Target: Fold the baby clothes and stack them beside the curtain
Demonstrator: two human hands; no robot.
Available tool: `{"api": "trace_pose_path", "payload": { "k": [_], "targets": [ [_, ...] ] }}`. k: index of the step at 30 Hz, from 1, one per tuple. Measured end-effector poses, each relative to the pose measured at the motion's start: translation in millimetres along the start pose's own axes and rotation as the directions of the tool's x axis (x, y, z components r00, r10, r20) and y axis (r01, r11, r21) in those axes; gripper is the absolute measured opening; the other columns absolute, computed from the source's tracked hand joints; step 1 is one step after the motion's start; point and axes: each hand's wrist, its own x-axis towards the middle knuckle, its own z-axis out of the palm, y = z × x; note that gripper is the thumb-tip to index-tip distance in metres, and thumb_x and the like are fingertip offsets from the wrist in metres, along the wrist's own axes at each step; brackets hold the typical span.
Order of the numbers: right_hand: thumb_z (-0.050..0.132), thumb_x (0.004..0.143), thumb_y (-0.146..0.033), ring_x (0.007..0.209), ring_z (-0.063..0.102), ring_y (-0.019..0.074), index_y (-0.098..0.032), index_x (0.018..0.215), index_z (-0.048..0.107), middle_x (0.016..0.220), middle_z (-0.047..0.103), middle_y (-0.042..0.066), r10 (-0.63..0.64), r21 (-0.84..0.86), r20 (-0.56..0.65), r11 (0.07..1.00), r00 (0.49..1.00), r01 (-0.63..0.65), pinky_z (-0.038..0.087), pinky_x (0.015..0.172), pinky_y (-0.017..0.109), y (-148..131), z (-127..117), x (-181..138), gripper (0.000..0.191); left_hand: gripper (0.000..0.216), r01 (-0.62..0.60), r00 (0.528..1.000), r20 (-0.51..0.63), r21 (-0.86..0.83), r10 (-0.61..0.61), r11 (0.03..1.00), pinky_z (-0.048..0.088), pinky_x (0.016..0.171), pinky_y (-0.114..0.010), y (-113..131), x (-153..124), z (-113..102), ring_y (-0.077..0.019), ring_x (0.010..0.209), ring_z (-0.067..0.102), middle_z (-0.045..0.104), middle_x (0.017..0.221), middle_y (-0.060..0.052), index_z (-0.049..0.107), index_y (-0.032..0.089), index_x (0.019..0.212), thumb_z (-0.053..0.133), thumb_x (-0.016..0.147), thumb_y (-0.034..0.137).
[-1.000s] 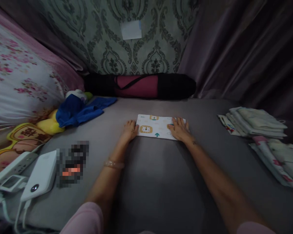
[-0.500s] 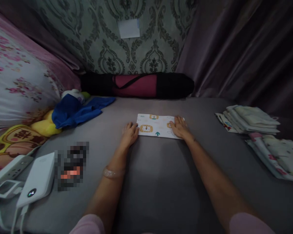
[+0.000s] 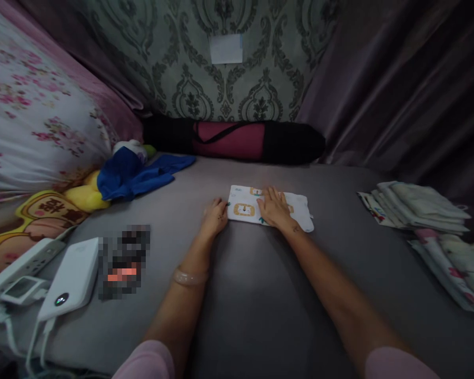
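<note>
A folded white cloth (image 3: pixel 243 199) printed with lion faces and green leaves lies flat on the grey sheet (image 3: pixel 256 295). Spread over the middle of the cloth is my right hand (image 3: pixel 275 208), palm down with its fingers apart. My left hand (image 3: pixel 216 216) rests on the sheet at the cloth's left edge, its fingers stretched forward. Its fingertips are close to the edge; whether they touch it I cannot tell. The cloth's right end shows uncovered beyond my right hand.
Two stacks of folded cloths, one behind (image 3: pixel 422 205) and one in front (image 3: pixel 458 268), lie at the right. Along the back is a black and pink long bag (image 3: pixel 229 139). On the left are blue fabric (image 3: pixel 130 176), a white power bank (image 3: pixel 71 279) and a power strip (image 3: pixel 35 258).
My right hand has slid left from the cloth's right end to its middle, uncovering that end. My left hand stays by the left edge. The view has shifted slightly.
</note>
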Motion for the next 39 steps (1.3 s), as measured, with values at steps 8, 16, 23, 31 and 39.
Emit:
{"api": "trace_pose_path", "payload": {
  "k": [8, 16, 23, 31, 39],
  "targets": [
    [0.02, 0.098, -0.04, 0.144, 0.018, 0.0276, -0.001, 0.148, 0.026, 0.156, 0.025, 0.017, 0.01, 0.035, 0.064, 0.999, 0.998, -0.012, 0.013, 0.117, 0.044, -30, 9, 10, 0.064, 0.037, 0.005, 1.0, -0.025, -0.095, -0.007, 0.995, 0.038, 0.105, -0.034, -3, 2, -1, -0.0228, 0.124, 0.05, 0.056, 0.133, -0.011, 0.065, 0.017, 0.117, 0.04, 0.09, 0.015],
    [0.021, 0.098, -0.038, 0.144, 0.019, 0.029, 0.001, 0.147, 0.03, 0.154, 0.027, 0.018, -0.005, 0.02, 0.03, 1.0, 1.0, 0.004, 0.01, 0.117, 0.045, -64, 20, 22, 0.063, 0.036, 0.029, 0.998, -0.042, -0.153, -0.035, 0.988, 0.041, 0.101, -0.029, -6, 5, -4, -0.0186, 0.115, 0.056, 0.064, 0.121, -0.009, 0.067, 0.017, 0.111, 0.04, 0.088, 0.008],
    [0.025, 0.096, -0.033, 0.142, 0.024, 0.0307, 0.002, 0.145, 0.034, 0.152, 0.032, 0.019, -0.038, -0.02, 0.0, 0.999, 0.999, 0.038, 0.012, 0.116, 0.048, -87, 21, 30, 0.061, 0.037, 0.119, 0.991, -0.026, -0.249, -0.13, 0.961, 0.042, 0.099, -0.029, -5, 6, -8, -0.0193, 0.114, 0.058, 0.066, 0.121, -0.011, 0.064, 0.015, 0.117, 0.042, 0.088, 0.009],
    [0.023, 0.096, -0.033, 0.144, 0.019, 0.0291, -0.001, 0.144, 0.036, 0.154, 0.027, 0.018, -0.16, 0.038, -0.001, 0.986, 0.987, 0.16, 0.011, 0.115, 0.049, -116, 29, 30, 0.059, 0.038, 0.284, 0.941, -0.086, -0.321, -0.326, 0.903, 0.043, 0.097, -0.03, -1, 6, -22, -0.0211, 0.115, 0.059, 0.064, 0.124, -0.013, 0.055, 0.015, 0.129, 0.038, 0.096, 0.023],
    [0.033, 0.095, -0.031, 0.135, 0.039, 0.0216, -0.005, 0.143, 0.038, 0.146, 0.043, 0.016, 0.038, 0.367, -0.117, 0.93, 0.992, 0.008, 0.03, 0.11, 0.031, -42, -12, 23, 0.055, 0.035, 0.332, 0.943, 0.05, -0.24, -0.33, 0.912, 0.046, 0.08, -0.029, 2, 9, -17, -0.0229, 0.099, 0.065, 0.071, 0.106, -0.013, 0.062, 0.018, 0.114, 0.043, 0.093, 0.039]
  ]
}}
